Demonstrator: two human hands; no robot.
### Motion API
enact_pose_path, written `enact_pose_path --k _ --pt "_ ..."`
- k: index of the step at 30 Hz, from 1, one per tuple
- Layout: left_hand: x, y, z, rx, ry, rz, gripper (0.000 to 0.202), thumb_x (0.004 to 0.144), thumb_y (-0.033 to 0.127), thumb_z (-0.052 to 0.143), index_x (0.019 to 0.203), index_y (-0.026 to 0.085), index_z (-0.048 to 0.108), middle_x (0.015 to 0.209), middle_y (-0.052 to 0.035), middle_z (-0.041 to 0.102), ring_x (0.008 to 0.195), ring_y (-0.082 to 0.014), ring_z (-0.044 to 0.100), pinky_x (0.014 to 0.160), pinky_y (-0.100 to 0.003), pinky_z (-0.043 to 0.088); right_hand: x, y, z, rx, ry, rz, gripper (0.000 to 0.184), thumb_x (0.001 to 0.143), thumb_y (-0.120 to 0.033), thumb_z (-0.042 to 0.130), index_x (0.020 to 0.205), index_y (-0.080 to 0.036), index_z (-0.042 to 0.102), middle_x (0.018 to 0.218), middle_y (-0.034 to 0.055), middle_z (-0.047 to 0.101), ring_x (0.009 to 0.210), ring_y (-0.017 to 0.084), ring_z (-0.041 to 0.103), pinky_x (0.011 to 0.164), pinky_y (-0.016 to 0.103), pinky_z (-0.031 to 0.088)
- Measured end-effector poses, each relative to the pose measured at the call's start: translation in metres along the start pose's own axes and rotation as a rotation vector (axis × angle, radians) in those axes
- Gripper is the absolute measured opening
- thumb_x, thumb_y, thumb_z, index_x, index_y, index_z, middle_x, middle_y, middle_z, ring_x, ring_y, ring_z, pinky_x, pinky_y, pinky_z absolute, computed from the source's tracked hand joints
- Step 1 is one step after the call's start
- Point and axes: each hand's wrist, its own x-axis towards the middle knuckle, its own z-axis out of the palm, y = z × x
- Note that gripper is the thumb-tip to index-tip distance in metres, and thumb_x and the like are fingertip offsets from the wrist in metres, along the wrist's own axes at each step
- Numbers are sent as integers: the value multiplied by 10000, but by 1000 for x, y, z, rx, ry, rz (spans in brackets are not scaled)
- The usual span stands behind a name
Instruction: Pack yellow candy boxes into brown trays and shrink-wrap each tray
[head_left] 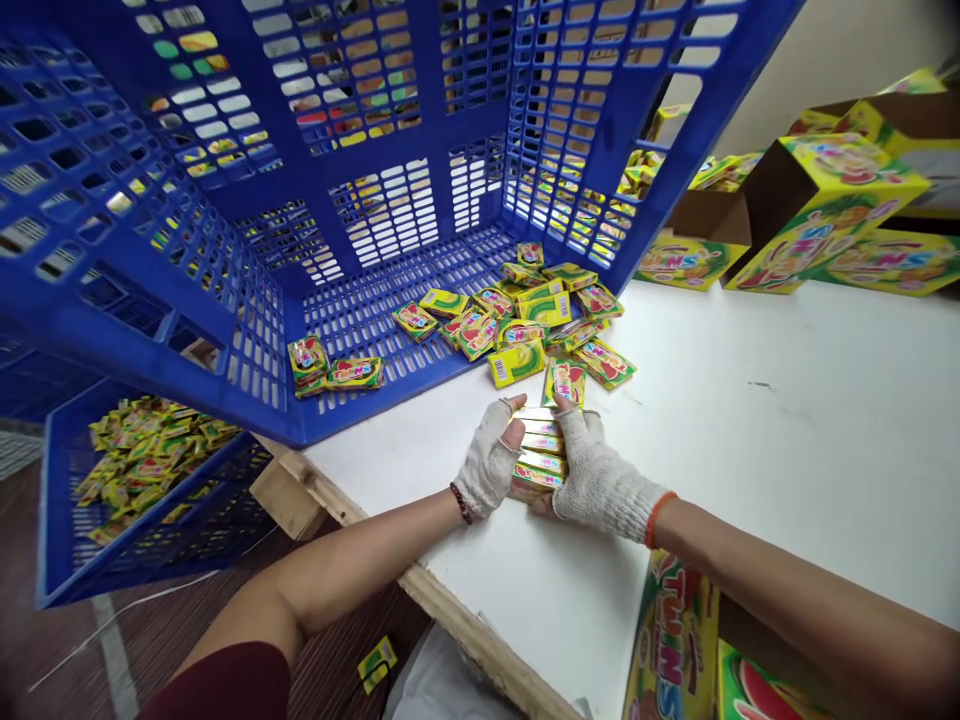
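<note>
Both hands wear white knit gloves with the fingertips cut off. My left hand point(489, 460) and my right hand point(596, 470) press from either side on a row of small yellow candy packets point(540, 455) lined up on the white table point(750, 420). Each hand is closed against the row's sides. Just beyond the row lie several loose yellow packets point(525, 325), spilling from the mouth of a big blue plastic crate point(360, 250) tipped on its side on the table.
A second blue crate point(67, 500) with several packets stands lower at the left, off the table. Yellow display cartons point(810, 210) stand at the back right, and another carton point(675, 640) lies by my right forearm. The table's wooden edge point(450, 610) runs diagonally below my arms.
</note>
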Motion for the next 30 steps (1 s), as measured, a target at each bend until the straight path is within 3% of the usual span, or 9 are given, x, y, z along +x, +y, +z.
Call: enact_pose_path --k 3,7,10,13,17,20,23,26,30 --pt "-3 -6 -1 -31 16 115 832 874 809 396 1366 147 504 1358 -154 581 1217 -282 593 1049 -400 487 4 8 -5 -156 72 -161 1211 473 -368 865 1525 -142 309 1370 218 396 1199 406 551 1024 526 476" --pt "-2 -7 3 -162 23 56 856 887 800 385 1456 163 429 1393 -145 576 1246 -278 589 1024 -391 505 9 13 -5 -228 135 -372 1040 483 -372 861 1388 -59 455 1304 238 460 1232 409 501 1049 529 459" --pt "5 12 9 -263 43 -53 831 930 775 243 1480 172 397 1357 -139 601 1233 -255 604 979 -378 528 3 1 -17 -202 99 -320 924 521 -355 857 1336 -98 506 1293 211 498 1139 355 562 1004 493 491" --pt "7 50 15 -303 76 -30 832 930 763 74 1380 204 493 1355 -131 597 1249 -239 590 999 -380 516 -27 -11 -51 -28 157 -235 814 521 -333 860 1263 -172 565 1228 143 565 1064 312 600 967 450 508" --pt "-23 100 28 -128 107 186 571 938 717 356 1020 227 635 1064 -76 673 1032 -217 644 906 -339 530 -99 -1 -113 566 125 -11 876 518 -393 864 1306 -272 501 1088 52 682 914 272 666 751 373 572" --pt "-70 122 47 163 -285 353 445 981 552 442 746 219 620 816 -52 658 785 -188 628 765 -324 532 -159 28 -136 821 109 32 746 552 -450 828 1233 -261 592 1107 52 721 951 275 691 741 330 572" --pt "-114 128 77 495 -666 565 378 955 521 493 935 209 705 1064 -116 702 1000 -272 646 943 -441 527 -204 66 -130 977 28 120 788 571 -474 848 1295 -296 593 1179 67 724 996 294 713 820 383 581" --pt "-139 119 104 792 -705 618 551 870 559 611 1262 173 640 1353 -168 611 1245 -371 549 1106 -576 431 -226 98 -112 1049 -59 171 892 583 -439 895 1383 -342 511 1313 101 674 1120 338 690 947 461 558" --pt "-155 89 112 948 -678 649 663 844 604 619 1304 127 627 1339 -190 635 1255 -394 565 1128 -601 424 -230 113 -96 943 -192 206 930 602 -422 894 1420 -298 469 1323 154 654 1139 399 672 949 529 578"
